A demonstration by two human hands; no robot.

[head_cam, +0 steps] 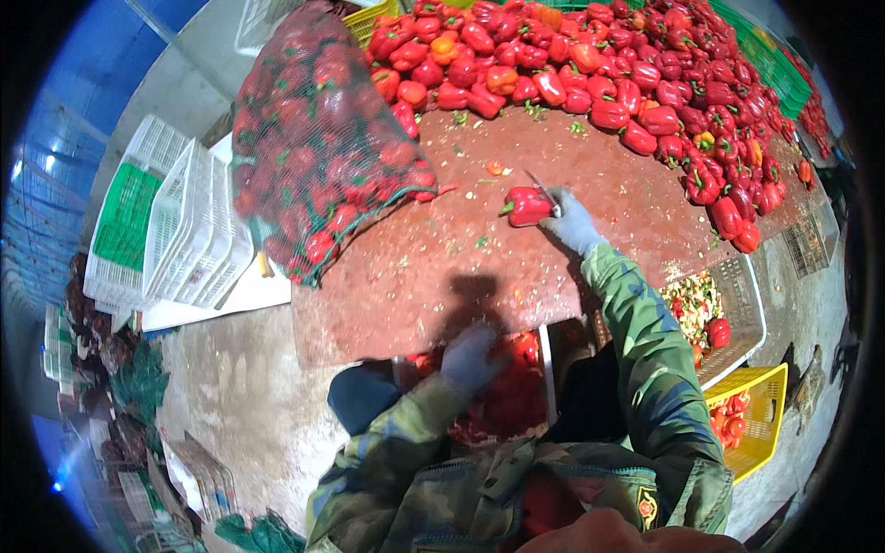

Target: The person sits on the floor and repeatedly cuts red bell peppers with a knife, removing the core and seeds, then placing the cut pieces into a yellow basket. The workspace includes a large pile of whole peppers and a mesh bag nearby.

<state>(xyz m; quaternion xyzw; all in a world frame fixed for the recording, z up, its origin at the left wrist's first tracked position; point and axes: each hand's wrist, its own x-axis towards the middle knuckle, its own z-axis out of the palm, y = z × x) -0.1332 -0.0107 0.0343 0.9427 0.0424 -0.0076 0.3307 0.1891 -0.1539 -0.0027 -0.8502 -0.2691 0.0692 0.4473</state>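
Reaching over the red-brown tabletop [429,276], my gloved right hand [574,220] holds a small knife [543,188]. Its blade lies by a red bell pepper [527,207] with a green stem, which the fingers touch. Blurred, my gloved left hand [472,356] is over a container of red peppers [511,394] between my legs; whether it holds anything cannot be made out. A large heap of red bell peppers [608,76] covers the far side of the table. On the left lies a dark green mesh sack [325,152] filled with red peppers.
White plastic crates [200,228] are stacked at the left beside a green crate [128,214]. At the right, a pale crate [750,311] holds pepper scraps [695,304], and a yellow crate [764,422] contains red pepper pieces. Small green and pale bits are scattered over the tabletop.
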